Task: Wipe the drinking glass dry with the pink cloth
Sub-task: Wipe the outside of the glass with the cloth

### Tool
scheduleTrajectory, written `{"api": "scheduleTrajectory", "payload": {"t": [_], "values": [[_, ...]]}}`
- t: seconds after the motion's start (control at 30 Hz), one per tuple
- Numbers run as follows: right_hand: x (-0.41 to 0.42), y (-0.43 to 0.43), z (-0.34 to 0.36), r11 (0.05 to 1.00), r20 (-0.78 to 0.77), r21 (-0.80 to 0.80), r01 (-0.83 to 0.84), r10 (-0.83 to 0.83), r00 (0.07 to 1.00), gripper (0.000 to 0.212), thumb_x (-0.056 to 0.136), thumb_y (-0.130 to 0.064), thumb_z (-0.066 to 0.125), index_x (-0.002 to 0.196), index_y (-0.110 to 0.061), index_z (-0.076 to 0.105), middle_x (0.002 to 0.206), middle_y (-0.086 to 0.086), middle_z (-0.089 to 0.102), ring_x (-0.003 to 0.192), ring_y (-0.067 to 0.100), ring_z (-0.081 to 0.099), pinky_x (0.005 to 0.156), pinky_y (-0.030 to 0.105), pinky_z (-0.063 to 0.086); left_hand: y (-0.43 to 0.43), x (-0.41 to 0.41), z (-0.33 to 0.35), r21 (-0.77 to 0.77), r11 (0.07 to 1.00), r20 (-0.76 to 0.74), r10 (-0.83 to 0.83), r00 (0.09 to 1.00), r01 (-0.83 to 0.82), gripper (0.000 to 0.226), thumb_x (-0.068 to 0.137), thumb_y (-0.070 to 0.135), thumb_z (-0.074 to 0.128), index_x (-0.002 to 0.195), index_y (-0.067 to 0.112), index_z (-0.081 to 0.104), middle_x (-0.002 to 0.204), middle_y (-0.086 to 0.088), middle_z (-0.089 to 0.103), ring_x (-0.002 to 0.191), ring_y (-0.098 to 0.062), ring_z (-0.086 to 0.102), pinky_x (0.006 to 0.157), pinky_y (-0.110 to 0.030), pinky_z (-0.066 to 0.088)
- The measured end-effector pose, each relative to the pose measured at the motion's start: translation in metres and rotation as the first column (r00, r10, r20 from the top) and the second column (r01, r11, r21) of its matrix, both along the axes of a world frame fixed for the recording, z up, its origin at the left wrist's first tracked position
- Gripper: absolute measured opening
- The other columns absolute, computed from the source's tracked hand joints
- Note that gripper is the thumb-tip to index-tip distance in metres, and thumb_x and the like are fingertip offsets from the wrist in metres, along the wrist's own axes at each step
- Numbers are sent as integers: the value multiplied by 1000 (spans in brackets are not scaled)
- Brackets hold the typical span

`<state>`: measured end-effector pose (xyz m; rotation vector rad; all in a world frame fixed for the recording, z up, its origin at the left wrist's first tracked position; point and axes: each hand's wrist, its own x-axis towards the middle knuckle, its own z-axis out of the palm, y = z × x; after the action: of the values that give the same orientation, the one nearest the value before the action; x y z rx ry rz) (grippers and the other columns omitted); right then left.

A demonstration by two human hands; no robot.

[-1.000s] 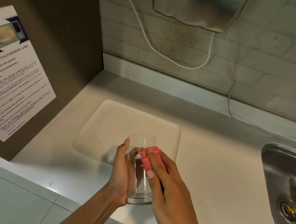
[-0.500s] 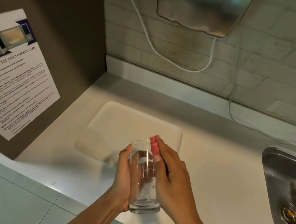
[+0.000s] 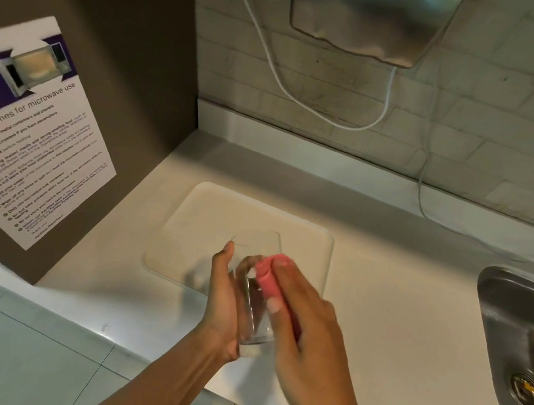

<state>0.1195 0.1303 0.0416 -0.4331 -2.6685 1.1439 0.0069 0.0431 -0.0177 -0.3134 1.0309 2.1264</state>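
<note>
A clear drinking glass [image 3: 260, 246] is held tilted above the counter's front edge, mouth pointing away from me. My left hand [image 3: 222, 303] wraps its left side from behind. My right hand [image 3: 303, 322] presses a folded pink cloth [image 3: 270, 277] against the glass's right outer wall, with the fingers over the cloth. The lower part of the cloth is hidden under my right palm.
A white mat [image 3: 209, 207] lies on the pale counter [image 3: 396, 325] just beyond the glass. A steel sink [image 3: 523, 331] is at the right. A brown panel with a microwave notice [image 3: 26, 131] stands at the left. A steel wall unit [image 3: 370, 13] and white cables [image 3: 308, 101] hang on the tiled wall.
The pink cloth has slid along the glass's right side, up to the rim and back down. Both hands and the glass shifted slightly within the view.
</note>
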Motion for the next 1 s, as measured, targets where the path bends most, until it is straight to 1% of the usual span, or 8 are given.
{"api": "scheduleTrajectory", "payload": {"t": [0.07,0.23,0.37,0.53,0.67,0.73,0.9,1.0], "values": [[12,-2,-6,997,39,17,-70,69,997,47,103,-58,33,148,-67,22,157,-43,17,141,-18,21,109,8,21,-3,-4,-2,-13,1000,-8,3,1000,-3,82,80,79,56,120,9,69,108,-26,76,105,-42,72,106,-58,50],[4,5,-4,993,9,-113,-45,46,999,41,104,-58,35,144,-66,34,153,-42,29,138,-19,29,109,7,29,-5,0,-8,6,1000,56,0,998,0,83,85,79,53,124,8,73,108,-23,74,102,-38,72,95,-51,56],[11,1,-10,995,25,-67,-69,71,997,39,105,-60,29,143,-71,28,153,-45,24,138,-21,27,103,9,27,-7,-6,-7,36,999,47,6,999,-7,73,83,80,55,91,12,78,90,-20,78,80,-35,77,74,-43,64],[2,7,-5,1000,56,10,-23,22,998,43,105,-56,27,147,-63,31,151,-37,35,132,-12,37,109,17,33,-1,5,-6,1,1000,91,-2,996,2,82,87,80,51,119,7,72,100,-22,78,89,-37,76,79,-45,63],[14,-3,-11,992,98,103,-69,59,993,48,99,-69,17,147,-70,12,156,-42,21,132,-7,36,102,14,30,-7,-5,-7,-15,999,51,29,998,-28,74,88,80,50,100,11,71,90,-21,76,75,-33,74,69,-41,62],[17,3,-12,996,111,40,-74,70,991,45,101,-66,22,146,-71,15,153,-44,24,135,-10,36,105,14,32,-7,-3,-7,-46,999,63,20,998,-17,72,88,80,50,95,12,72,89,-21,76,75,-33,75,70,-42,62],[4,1,-3,999,73,8,-48,47,996,43,105,-56,28,147,-66,27,154,-40,26,138,-15,31,114,19,34,-1,4,-4,-69,997,120,26,992,-18,90,84,81,54,127,5,72,106,-24,77,97,-39,75,85,-48,62],[19,-5,-12,994,73,70,-88,83,994,44,102,-63,25,145,-72,21,157,-42,16,137,-15,32,108,18,37,-3,-4,-5,-84,996,97,37,995,-29,74,84,82,54,98,12,74,91,-21,77,75,-35,77,72,-44,64]]}}
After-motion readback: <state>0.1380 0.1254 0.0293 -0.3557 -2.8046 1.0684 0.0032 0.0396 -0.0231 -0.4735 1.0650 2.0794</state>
